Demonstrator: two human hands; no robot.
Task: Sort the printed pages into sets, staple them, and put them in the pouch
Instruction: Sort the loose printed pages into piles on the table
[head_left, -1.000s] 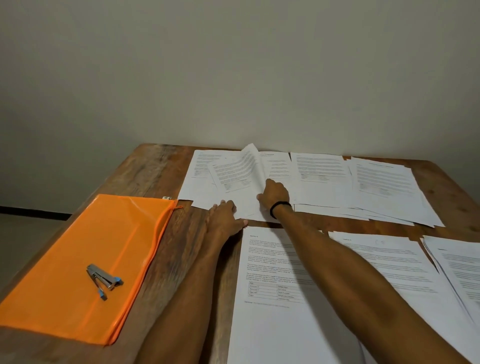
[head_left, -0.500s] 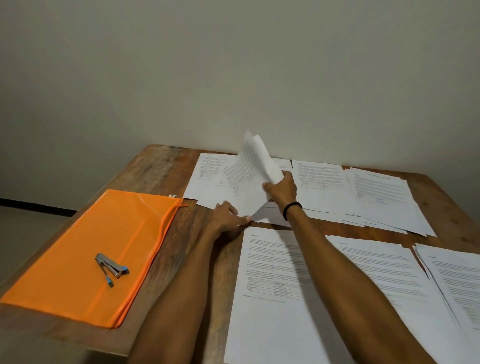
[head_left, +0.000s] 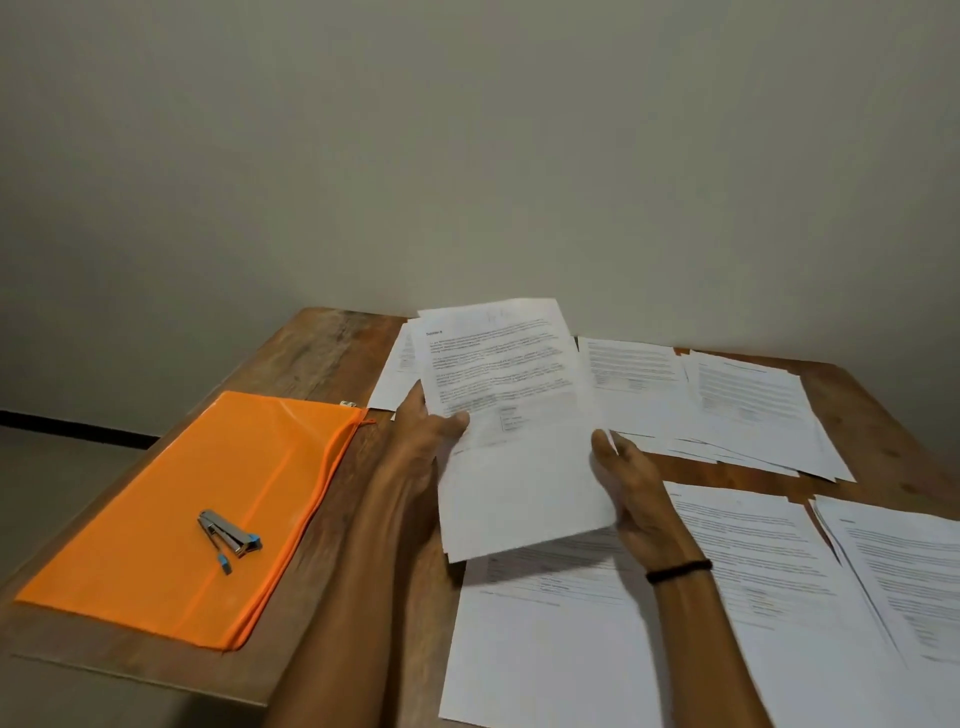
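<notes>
Both hands pinch a thin set of white printed pages (head_left: 519, 467) by its side edges. The left hand (head_left: 428, 441) has its thumb curled over the front of the left edge. The right hand (head_left: 631, 486) has its thumb on the right edge; its fingers are behind the sheets, hidden. The set is held tilted, clear of the brown wooden table (head_left: 322, 358). More printed sheets lie in overlapping piles: far row (head_left: 737, 405), near row (head_left: 769, 582). A flat orange zip pouch (head_left: 171, 499) lies at the table's left, well apart from the held set. A small metal stapler (head_left: 228, 535) with blue tips rests on it. There is a black band (head_left: 678, 570) on the right wrist.
</notes>
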